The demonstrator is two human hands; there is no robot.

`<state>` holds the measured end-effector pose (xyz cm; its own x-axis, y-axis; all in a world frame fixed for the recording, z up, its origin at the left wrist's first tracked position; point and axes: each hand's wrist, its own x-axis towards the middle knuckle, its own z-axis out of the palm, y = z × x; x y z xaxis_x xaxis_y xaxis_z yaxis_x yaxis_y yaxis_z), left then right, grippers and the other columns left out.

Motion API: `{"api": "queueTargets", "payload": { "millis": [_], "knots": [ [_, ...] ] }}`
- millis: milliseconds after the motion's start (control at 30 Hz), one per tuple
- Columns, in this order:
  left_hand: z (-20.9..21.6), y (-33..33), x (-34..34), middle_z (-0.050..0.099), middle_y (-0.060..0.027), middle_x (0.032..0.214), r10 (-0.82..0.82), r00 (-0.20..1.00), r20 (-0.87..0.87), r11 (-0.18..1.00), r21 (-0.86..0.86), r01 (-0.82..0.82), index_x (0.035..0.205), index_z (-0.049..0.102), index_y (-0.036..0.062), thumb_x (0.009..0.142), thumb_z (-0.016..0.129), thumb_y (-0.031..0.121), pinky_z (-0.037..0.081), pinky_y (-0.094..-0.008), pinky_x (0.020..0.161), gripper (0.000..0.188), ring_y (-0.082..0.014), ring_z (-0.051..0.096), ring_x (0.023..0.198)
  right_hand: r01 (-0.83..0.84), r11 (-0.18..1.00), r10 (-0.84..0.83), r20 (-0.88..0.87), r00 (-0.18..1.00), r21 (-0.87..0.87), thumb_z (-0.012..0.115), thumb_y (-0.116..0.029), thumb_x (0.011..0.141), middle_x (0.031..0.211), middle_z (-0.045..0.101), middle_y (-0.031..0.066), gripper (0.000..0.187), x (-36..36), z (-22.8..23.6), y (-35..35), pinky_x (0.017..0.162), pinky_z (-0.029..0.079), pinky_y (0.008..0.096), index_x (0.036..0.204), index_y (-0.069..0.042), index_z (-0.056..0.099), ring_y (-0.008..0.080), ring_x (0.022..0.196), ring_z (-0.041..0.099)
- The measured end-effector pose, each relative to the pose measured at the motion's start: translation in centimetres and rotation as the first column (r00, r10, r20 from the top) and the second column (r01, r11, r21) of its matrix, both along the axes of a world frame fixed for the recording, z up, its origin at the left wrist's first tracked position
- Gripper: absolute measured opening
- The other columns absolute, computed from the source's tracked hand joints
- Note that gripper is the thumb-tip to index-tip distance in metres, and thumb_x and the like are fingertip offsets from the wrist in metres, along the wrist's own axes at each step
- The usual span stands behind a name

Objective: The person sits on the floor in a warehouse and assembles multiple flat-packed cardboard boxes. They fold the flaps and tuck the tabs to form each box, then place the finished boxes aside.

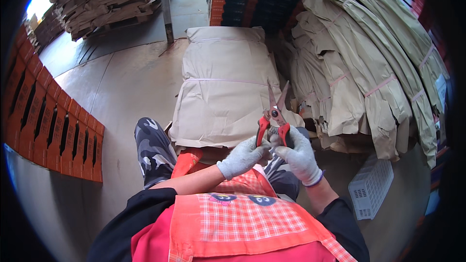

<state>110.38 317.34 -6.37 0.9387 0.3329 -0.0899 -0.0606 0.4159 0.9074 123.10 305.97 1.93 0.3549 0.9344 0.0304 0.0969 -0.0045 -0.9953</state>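
Observation:
Pruning shears [275,113] with red handles are held upright in front of me, their narrow blades parted in a V and pointing away. My right hand [302,157], in a grey-white work glove, is closed round the right handle. At the lower end of the left handle, the gloved fingers of my left hand [242,158] are bent and pressed together on it. The two hands nearly meet below the spring; some fingertips are hidden there. Just beyond the blades lies a paper-wrapped bundle [218,109], tied across with thin pinkish straps.
More strapped brown-paper bundles [361,75] are heaped on the right. A white plastic basket [371,187] sits on the floor below them. Orange cartons [53,126] line the left side. A metal post [166,7] and stacked flat cardboard [104,0] stand at the back left.

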Motion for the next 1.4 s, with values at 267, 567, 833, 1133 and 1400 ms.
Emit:
{"api": "queueTargets", "payload": {
  "millis": [267, 567, 833, 1133, 1400],
  "knots": [
    [-4.6, 2.1, -4.6, 0.066, -0.0087, 0.093, -0.053, 0.968, -0.245, 0.995, 0.068, 0.071, 0.112, 0.058, 0.0013, 0.101, 0.048, 0.034, 0.057, -0.0299, 0.073, 0.036, -0.0167, 0.068, 0.081, -0.515, 0.855, 0.29, -0.764, 0.577, -0.064, 0.057, -0.014, 0.091, 0.118, 0.06, 0.0188, 0.039, -1.8, -8.6, 6.8, 0.092, 0.05, 0.0399, 0.126, 0.001, 0.05, 0.0271, 0.106, 0.062],
    [-7.0, 16.5, -7.2, 0.055, -0.0173, 0.132, 0.652, 0.704, -0.283, 0.286, 0.951, 0.117, 0.127, 0.058, 0.0094, 0.084, 0.059, 0.06, 0.041, -0.0486, 0.1, 0.066, -0.0328, 0.051, 0.122, -0.441, 0.832, -0.156, -0.905, 0.396, -0.336, 0.064, -0.035, 0.089, 0.095, 0.063, 0.0108, 0.041, 4.6, -15.6, 19.2, 0.081, 0.052, 0.0542, 0.112, -0.002, 0.057, 0.0277, 0.082, 0.064],
    [-14.9, 16.4, -7.1, 0.018, -0.018, 0.159, 0.756, 0.536, -0.375, 0.271, 0.925, 0.265, 0.15, 0.033, 0.0124, 0.081, 0.055, 0.066, 0.012, -0.0596, 0.115, 0.09, -0.0445, 0.015, 0.144, -0.448, 0.826, -0.165, -0.906, 0.389, -0.342, 0.065, -0.045, 0.087, 0.083, 0.062, 0.0062, 0.041, 8.0, -18.4, 26.0, 0.067, 0.053, 0.0442, 0.097, -0.006, 0.058, 0.0221, 0.069, 0.061],
    [-16.1, 16.1, -7.4, 0.026, -0.0202, 0.155, 0.775, 0.543, -0.325, 0.274, 0.946, 0.174, 0.145, 0.042, 0.0114, 0.079, 0.059, 0.062, 0.011, -0.0621, 0.114, 0.085, -0.0454, 0.019, 0.143, -0.393, 0.852, 0.016, -0.734, 0.679, -0.345, 0.064, -0.049, 0.088, 0.076, 0.058, 0.0011, 0.042, 9.8, -17.8, 29.5, 0.057, 0.051, 0.0379, 0.098, -0.009, 0.056, 0.0152, 0.059, 0.056],
    [-16.7, 15.6, -7.9, 0.027, -0.0217, 0.154, 0.777, 0.567, -0.273, 0.24, 0.961, 0.134, 0.143, 0.044, 0.0092, 0.074, 0.069, 0.058, 0.014, -0.0623, 0.113, 0.088, -0.049, 0.02, 0.141, -0.413, 0.809, -0.151, -0.828, 0.54, -0.418, 0.064, -0.062, 0.083, 0.088, 0.063, 0.0127, 0.056, 19.0, -18.4, 49.6, 0.067, 0.054, 0.0528, 0.097, -0.009, 0.056, 0.0267, 0.068, 0.062]
  ]
}}
